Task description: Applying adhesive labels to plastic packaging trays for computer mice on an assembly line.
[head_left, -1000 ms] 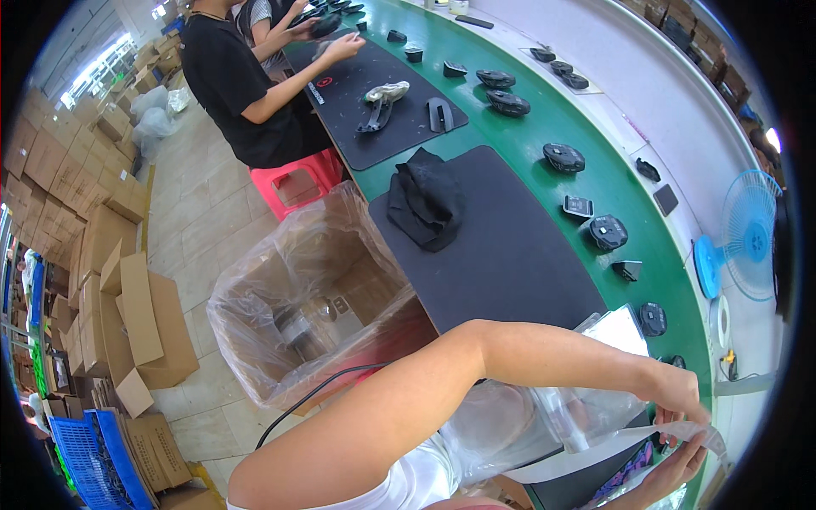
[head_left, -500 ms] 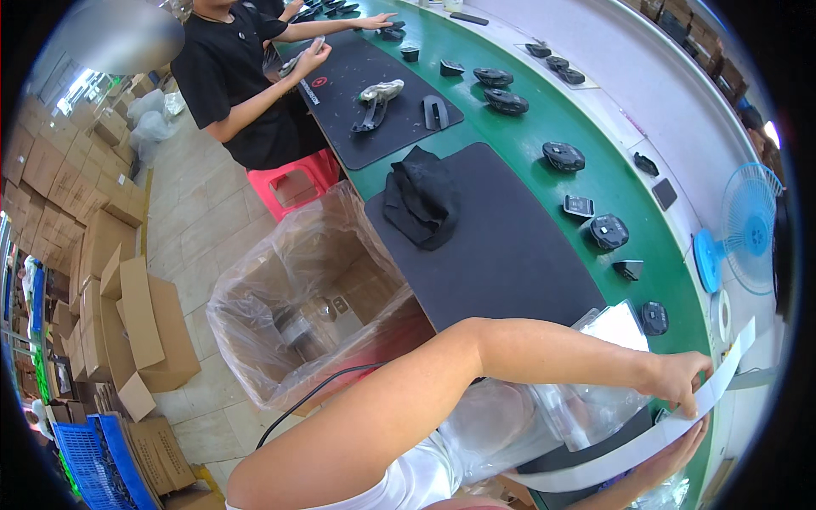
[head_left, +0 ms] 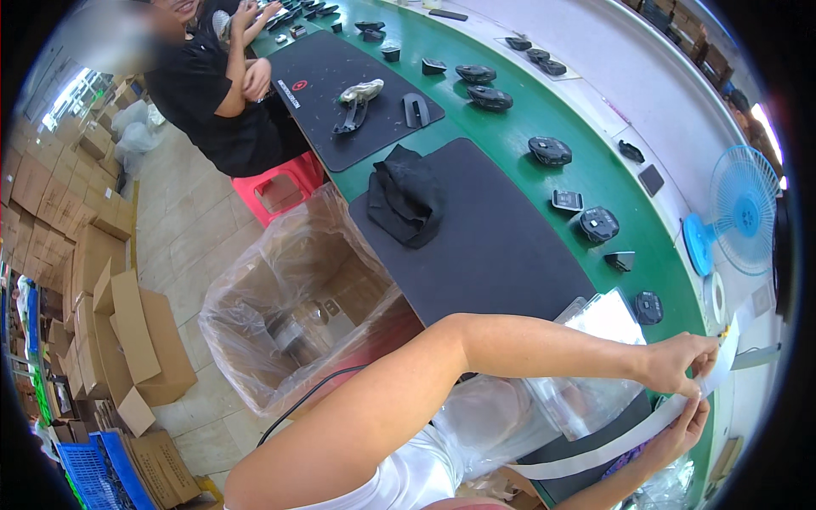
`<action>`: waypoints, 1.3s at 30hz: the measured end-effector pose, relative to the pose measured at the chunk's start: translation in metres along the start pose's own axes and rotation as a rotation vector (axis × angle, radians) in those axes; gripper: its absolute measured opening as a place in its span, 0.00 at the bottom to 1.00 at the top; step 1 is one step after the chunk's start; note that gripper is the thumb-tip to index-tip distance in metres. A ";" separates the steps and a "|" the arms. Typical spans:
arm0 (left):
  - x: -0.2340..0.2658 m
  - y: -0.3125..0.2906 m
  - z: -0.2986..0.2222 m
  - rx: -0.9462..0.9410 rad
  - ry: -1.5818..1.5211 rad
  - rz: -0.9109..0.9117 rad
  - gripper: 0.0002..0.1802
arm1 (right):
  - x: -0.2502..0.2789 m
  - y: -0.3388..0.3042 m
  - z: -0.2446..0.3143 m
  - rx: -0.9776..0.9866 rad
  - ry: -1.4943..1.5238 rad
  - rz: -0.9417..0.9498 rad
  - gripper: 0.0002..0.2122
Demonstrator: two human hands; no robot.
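Observation:
A long white paper-like strip (head_left: 586, 463) curves up from the lower middle to the right edge of the green table. My left hand (head_left: 680, 364) reaches across, fingers bent and pinched on the strip near its far end. Just below, my right hand (head_left: 682, 429) has its thumb and fingers closed on the same strip. A small yellow-orange spot shows near the strip's far end; what it is I cannot make out. Under my left forearm lie clear plastic bags (head_left: 586, 395), with a shiny white sheet or packet (head_left: 608, 319) beside them.
A black cloth (head_left: 406, 197) lies on a dark mat (head_left: 484, 246). Several black devices (head_left: 551, 151) line the green table (head_left: 510, 127). A blue fan (head_left: 746, 212) stands at right. A plastic-lined carton (head_left: 246, 314) is left of the table. A co-worker (head_left: 221, 110) sits beyond it.
Both my hands have come closer together on the strip, and its far end has dropped and bent. The co-worker has drawn back the outstretched arm and leaned left. My view has shifted slightly.

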State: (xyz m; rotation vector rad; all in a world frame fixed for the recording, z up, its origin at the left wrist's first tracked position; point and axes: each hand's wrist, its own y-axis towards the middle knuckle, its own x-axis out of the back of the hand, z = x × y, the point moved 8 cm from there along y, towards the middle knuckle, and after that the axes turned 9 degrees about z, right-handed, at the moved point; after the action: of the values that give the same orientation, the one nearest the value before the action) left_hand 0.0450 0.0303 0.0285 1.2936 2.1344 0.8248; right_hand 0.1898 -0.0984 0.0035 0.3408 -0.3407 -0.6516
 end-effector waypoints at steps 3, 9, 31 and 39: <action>-0.002 -0.001 -0.009 -0.018 0.033 0.062 0.17 | -0.005 -0.005 0.006 0.031 -0.025 0.048 0.10; 0.009 -0.008 0.007 0.116 0.011 0.080 0.25 | -0.028 -0.008 0.004 0.036 -0.035 0.104 0.14; -0.004 -0.003 0.038 0.220 0.135 0.182 0.18 | -0.017 -0.016 0.037 0.117 -0.278 0.005 0.15; -0.007 -0.008 0.036 0.281 0.189 0.286 0.13 | -0.026 -0.024 0.085 0.240 -0.474 -0.097 0.13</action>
State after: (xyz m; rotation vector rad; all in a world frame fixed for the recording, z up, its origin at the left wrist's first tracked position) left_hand 0.0678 0.0291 -0.0014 1.7589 2.3089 0.8071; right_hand 0.1229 -0.1171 0.0644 0.4319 -0.8640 -0.7874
